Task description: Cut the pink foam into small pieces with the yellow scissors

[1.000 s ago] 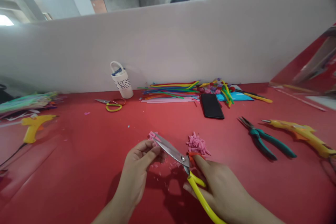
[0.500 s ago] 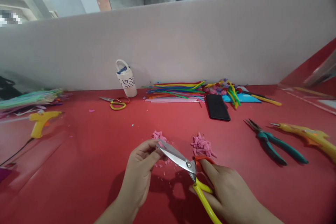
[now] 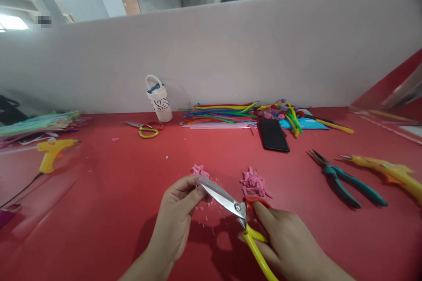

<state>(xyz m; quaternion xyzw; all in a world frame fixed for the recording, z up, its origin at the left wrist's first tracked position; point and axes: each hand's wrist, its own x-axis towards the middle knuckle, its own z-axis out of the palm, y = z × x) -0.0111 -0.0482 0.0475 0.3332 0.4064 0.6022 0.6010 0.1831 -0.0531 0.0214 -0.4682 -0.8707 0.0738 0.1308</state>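
Note:
My right hand (image 3: 280, 237) is closed round the handles of scissors (image 3: 227, 199) with one red and one yellow grip. Their blades lie together, tips pointing up and left at my left fingertips. My left hand (image 3: 181, 206) pinches a small pink piece at the blade tips; fingers and steel hide most of it. Just beyond those fingertips is a small heap of pink star-like cuttings (image 3: 199, 170), with tiny crumbs scattered below. A second heap of thin pink strips (image 3: 254, 182) lies beyond my right hand.
Green-handled pliers (image 3: 343, 180) and a yellow glue gun (image 3: 385, 169) lie at right. Another glue gun (image 3: 51, 153) is at left. Along the back wall stand a white tumbler (image 3: 160, 104), spare scissors (image 3: 147, 131), colourful pipe cleaners (image 3: 219, 115) and a black phone (image 3: 273, 135).
The scissor blades have closed together at my left fingertips, and less of the pink piece shows. Both hands have stayed almost in place.

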